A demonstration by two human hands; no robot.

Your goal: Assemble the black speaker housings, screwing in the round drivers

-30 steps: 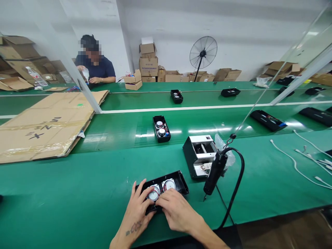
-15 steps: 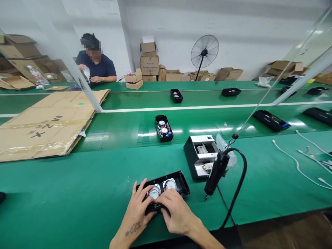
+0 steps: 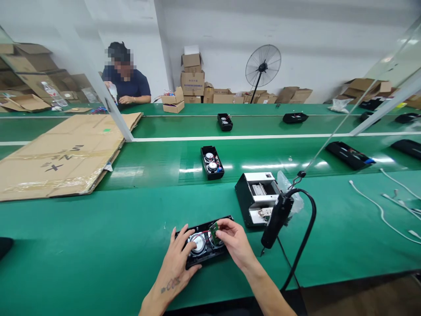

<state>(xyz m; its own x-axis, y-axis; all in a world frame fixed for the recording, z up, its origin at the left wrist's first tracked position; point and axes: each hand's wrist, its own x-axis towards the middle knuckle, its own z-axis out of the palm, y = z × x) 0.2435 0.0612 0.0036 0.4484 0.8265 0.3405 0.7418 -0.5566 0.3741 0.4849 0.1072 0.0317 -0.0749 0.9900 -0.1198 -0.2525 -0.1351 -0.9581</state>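
A wide green surface (image 3: 98, 245) filled the near part of the scene, and beyond it ran a green belt (image 3: 158, 162). Flattened cardboard (image 3: 52, 173) lay on the left, reaching across the belt. At the far left sat another person in a dark shirt (image 3: 136, 85). A round fan (image 3: 263, 66) stood at the far wall, to the right of a stack of boxes (image 3: 192, 83).

On the surface, right of the middle, was a black and silver machine (image 3: 259, 199). A second case (image 3: 212, 163), open and fitted with speakers, lay on the belt, farther off than the hands. The black case (image 3: 210, 259) being handled lay on the near surface, to the left of and nearer than the machine, its open side up. A dark screwdriver (image 3: 276, 221) hung from a cord at the right, tip down, in front of the machine.

The left hand (image 3: 179, 259) was spread over the left end of the case, its grip holding it with the thumb along the near edge. The right hand (image 3: 235, 241) had its grip closed on a small circuit board, pinched between thumb and fingers. Inside the case sat two round speakers (image 3: 198, 244) with thin red wires. The green circuit board (image 3: 214, 232) was tilted up over the right-hand speaker, partly covering it.
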